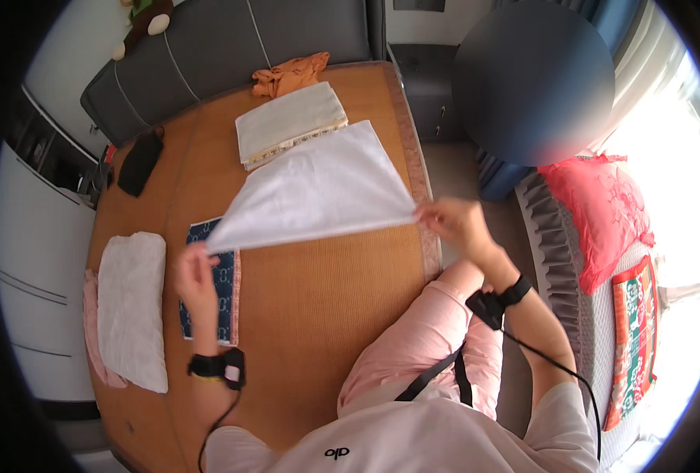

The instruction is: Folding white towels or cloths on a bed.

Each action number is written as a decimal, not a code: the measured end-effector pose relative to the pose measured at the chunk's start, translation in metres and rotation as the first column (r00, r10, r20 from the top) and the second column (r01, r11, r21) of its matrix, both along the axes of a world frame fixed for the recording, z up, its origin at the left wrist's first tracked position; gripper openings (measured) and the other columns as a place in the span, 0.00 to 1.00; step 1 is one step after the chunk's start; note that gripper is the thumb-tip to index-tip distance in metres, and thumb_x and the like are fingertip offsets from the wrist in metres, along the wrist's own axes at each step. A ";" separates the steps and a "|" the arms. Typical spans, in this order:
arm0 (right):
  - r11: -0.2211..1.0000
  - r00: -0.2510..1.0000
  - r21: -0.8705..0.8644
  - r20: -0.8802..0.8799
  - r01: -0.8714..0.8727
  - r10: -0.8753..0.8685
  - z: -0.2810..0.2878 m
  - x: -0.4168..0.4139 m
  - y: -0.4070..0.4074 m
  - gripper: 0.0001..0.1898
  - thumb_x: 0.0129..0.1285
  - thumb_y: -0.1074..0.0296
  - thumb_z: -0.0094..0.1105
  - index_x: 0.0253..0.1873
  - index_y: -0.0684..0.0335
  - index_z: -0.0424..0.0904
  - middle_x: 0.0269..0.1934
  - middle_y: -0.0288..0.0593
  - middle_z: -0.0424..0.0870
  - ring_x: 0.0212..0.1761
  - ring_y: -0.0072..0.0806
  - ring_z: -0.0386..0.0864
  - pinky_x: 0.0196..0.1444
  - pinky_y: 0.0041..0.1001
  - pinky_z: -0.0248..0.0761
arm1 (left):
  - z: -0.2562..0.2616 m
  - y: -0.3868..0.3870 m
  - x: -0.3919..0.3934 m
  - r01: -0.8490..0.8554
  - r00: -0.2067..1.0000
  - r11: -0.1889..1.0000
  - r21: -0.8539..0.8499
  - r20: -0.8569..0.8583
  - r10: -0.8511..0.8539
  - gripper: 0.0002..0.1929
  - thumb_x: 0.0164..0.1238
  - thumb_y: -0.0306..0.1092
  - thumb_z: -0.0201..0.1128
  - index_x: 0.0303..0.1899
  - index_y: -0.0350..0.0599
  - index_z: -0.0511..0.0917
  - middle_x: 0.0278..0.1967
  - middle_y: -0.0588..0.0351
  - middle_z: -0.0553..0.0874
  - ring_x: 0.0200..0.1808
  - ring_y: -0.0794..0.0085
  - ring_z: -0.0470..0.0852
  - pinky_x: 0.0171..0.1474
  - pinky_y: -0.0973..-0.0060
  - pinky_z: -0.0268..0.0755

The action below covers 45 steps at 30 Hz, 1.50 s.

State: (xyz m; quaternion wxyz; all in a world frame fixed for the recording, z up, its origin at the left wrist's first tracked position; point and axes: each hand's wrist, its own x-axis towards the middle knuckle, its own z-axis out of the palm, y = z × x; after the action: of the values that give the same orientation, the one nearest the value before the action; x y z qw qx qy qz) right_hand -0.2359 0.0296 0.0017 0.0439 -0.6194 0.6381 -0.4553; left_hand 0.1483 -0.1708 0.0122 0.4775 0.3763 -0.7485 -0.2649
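A white cloth (320,183) is stretched between my hands over a bed with a brown woven mat (302,295). My left hand (198,275) pinches its near left corner, above a folded blue patterned cloth (225,295). My right hand (453,224) grips the near right corner by the bed's edge. The cloth's far part lies on the mat, against a stack of folded cream cloths (290,121). Whether the cloth's near edge touches the mat is hard to tell.
An orange cloth (287,75) lies by the dark headboard (219,53). At the left are a folded white cloth (132,307), a pink cloth (92,331) and a black item (141,164). A pink pillow (601,219) and a patterned red-green cloth (634,343) rest at the right.
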 end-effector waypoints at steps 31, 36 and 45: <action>0.877 0.991 0.474 -0.061 -0.078 0.121 -0.118 0.072 0.022 0.23 0.60 0.61 0.56 0.60 0.57 0.69 0.60 0.43 0.70 0.63 0.38 0.66 0.62 0.36 0.63 | -0.134 0.084 -0.057 0.186 0.703 0.979 0.080 0.686 -0.189 0.28 0.65 0.39 0.57 0.65 0.44 0.62 0.66 0.44 0.62 0.68 0.49 0.56 0.68 0.61 0.50; 0.910 0.954 0.412 -0.286 0.040 0.088 -0.156 0.090 -0.039 0.31 0.63 0.55 0.53 0.68 0.60 0.58 0.69 0.47 0.55 0.72 0.39 0.50 0.71 0.38 0.47 | -0.173 0.064 -0.142 0.290 0.630 0.957 -0.022 0.757 -0.173 0.30 0.66 0.40 0.55 0.68 0.47 0.58 0.69 0.48 0.57 0.71 0.50 0.49 0.70 0.57 0.43; 0.886 0.900 0.442 -0.429 0.139 0.073 -0.188 0.057 -0.035 0.29 0.68 0.44 0.38 0.71 0.46 0.54 0.72 0.36 0.51 0.75 0.34 0.42 0.74 0.41 0.34 | -0.191 0.040 -0.088 0.088 0.621 0.995 -0.054 0.783 -0.013 0.30 0.66 0.46 0.54 0.67 0.47 0.60 0.70 0.49 0.57 0.72 0.51 0.49 0.71 0.54 0.38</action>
State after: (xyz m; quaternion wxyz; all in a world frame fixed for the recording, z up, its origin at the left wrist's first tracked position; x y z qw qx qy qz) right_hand -0.1788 -0.0056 -0.1864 0.0388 -0.6652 0.7321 -0.1415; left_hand 0.0601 -0.1312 -0.1791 0.1133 0.4117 -0.9025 -0.0559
